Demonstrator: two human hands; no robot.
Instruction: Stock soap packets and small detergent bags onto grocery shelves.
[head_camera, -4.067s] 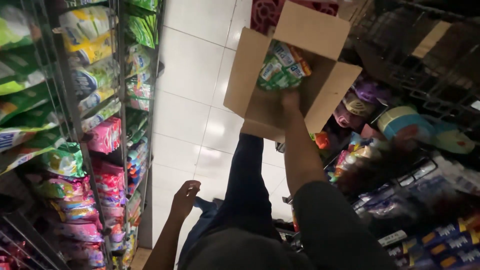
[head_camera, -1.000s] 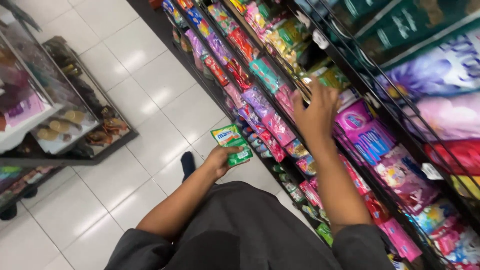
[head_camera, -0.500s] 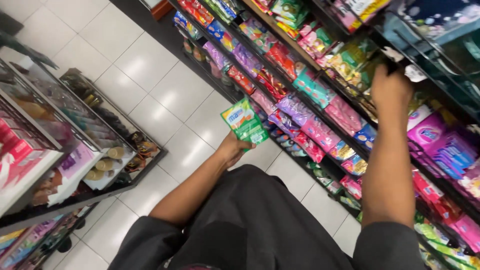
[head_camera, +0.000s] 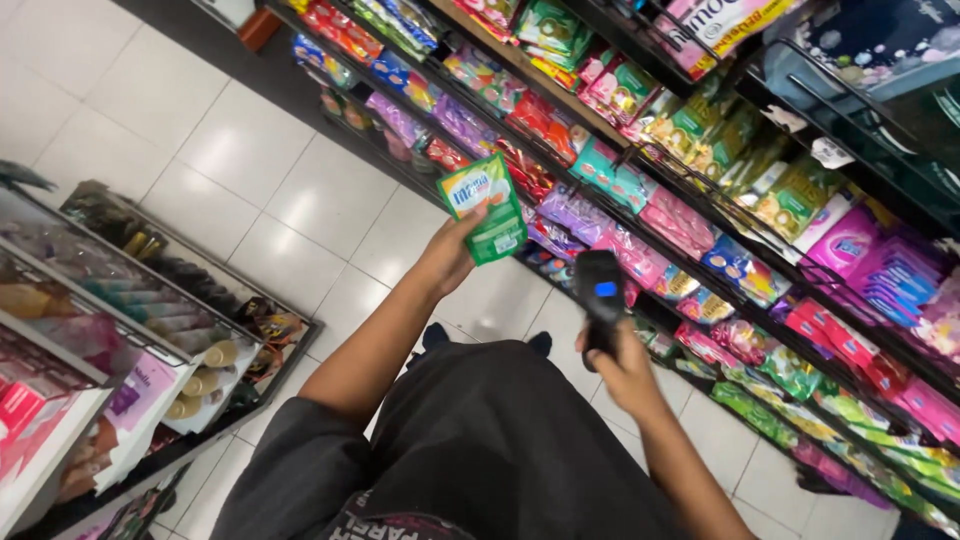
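Note:
My left hand (head_camera: 447, 258) holds a green refill pouch (head_camera: 486, 207) up in front of me, its printed face toward the camera. My right hand (head_camera: 627, 368) grips a black handheld scanner (head_camera: 600, 300) with a small lit blue screen, raised just to the right of the pouch and apart from it. Both hands hover over the white tiled aisle floor beside the shelf rack (head_camera: 700, 180).
Wire shelves full of colourful pouches and sachets (head_camera: 820, 260) run along the right side. A lower rack (head_camera: 130, 330) with bottles, tubes and boxes stands at the left. White floor tiles (head_camera: 250, 170) lie between them. My dark shoes (head_camera: 436, 335) show below.
My right hand has come down from the upper shelf and now holds the scanner beside the pouch. My left hand has lifted the green pouch higher.

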